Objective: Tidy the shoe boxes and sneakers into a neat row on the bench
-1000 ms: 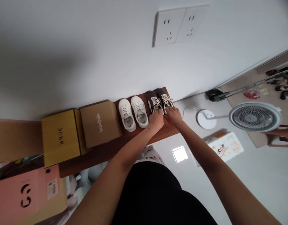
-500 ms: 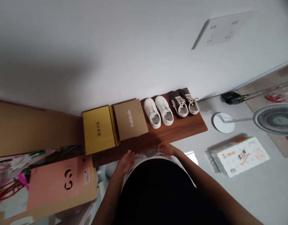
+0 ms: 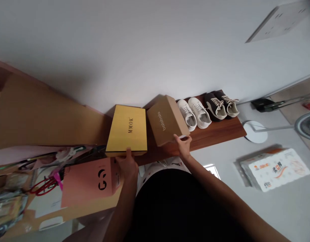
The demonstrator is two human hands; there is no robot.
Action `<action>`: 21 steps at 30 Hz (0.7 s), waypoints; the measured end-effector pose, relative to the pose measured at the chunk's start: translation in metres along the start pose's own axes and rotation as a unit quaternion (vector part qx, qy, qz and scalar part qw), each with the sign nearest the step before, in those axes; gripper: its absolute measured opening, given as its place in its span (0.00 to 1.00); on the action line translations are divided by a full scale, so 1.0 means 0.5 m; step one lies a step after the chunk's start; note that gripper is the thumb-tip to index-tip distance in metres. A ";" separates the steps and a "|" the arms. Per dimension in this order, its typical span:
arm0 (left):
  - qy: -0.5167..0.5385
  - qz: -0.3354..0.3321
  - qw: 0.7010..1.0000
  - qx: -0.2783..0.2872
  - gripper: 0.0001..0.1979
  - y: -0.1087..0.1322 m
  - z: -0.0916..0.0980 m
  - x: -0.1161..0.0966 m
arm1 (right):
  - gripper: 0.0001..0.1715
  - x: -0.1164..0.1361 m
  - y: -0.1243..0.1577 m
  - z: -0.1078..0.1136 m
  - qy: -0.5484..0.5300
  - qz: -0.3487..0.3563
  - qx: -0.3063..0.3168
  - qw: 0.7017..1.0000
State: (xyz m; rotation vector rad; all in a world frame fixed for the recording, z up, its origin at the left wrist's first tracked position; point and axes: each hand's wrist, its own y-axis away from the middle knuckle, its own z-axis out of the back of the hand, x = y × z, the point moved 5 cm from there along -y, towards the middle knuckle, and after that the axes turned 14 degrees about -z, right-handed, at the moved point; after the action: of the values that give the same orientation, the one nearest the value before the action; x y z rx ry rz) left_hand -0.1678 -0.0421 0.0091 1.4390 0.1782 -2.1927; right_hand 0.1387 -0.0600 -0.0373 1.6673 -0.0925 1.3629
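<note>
My left hand (image 3: pixel 128 163) grips the near edge of a yellow shoe box (image 3: pixel 122 131) marked MMOK, thumb on the lid and fingers hidden beneath. With my right hand (image 3: pixel 183 145) I hold the near right corner of a brown shoe box (image 3: pixel 163 122) marked balabala, which is tilted so its right side shows. Both boxes are at the left part of a dark wooden shelf board (image 3: pixel 215 132). Right of the brown box stand white sneakers (image 3: pixel 193 113), then dark sneakers with cream laces (image 3: pixel 221 105).
A pink box (image 3: pixel 86 183) and a red cord (image 3: pixel 45 186) lie in a cardboard box at the left. On the floor at right are a white tissue pack (image 3: pixel 275 169) and a fan (image 3: pixel 308 124). A wall socket plate (image 3: pixel 278 20) is upper right.
Both hands have moved forward from near my body and taken hold of the boxes. The brown box has tilted, and the yellow box has turned slightly. The view has shifted left.
</note>
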 end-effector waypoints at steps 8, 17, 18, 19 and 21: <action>-0.415 -0.278 0.802 0.326 0.15 0.033 -0.057 0.032 | 0.13 0.034 0.079 -0.087 0.514 0.316 0.096 0.792; -0.511 -0.236 0.740 0.368 0.24 0.057 -0.067 0.016 | 0.25 0.030 0.075 -0.065 0.575 0.288 0.228 0.731; -0.505 -0.213 0.742 0.386 0.24 0.070 -0.074 0.004 | 0.25 0.037 0.070 -0.029 0.562 0.275 0.243 0.741; -0.478 -0.201 0.748 0.414 0.23 0.088 -0.093 -0.014 | 0.24 0.045 0.058 0.012 0.561 0.254 0.243 0.749; -0.369 -0.221 0.771 0.470 0.22 0.138 -0.173 -0.067 | 0.24 0.071 0.012 0.103 0.598 0.192 0.170 0.759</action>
State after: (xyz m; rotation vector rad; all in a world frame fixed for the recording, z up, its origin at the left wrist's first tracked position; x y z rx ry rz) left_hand -0.0535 -0.0579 0.0129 0.7840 -1.1090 -3.2901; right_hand 0.1859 -0.0816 -0.0022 0.7367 0.6245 2.6516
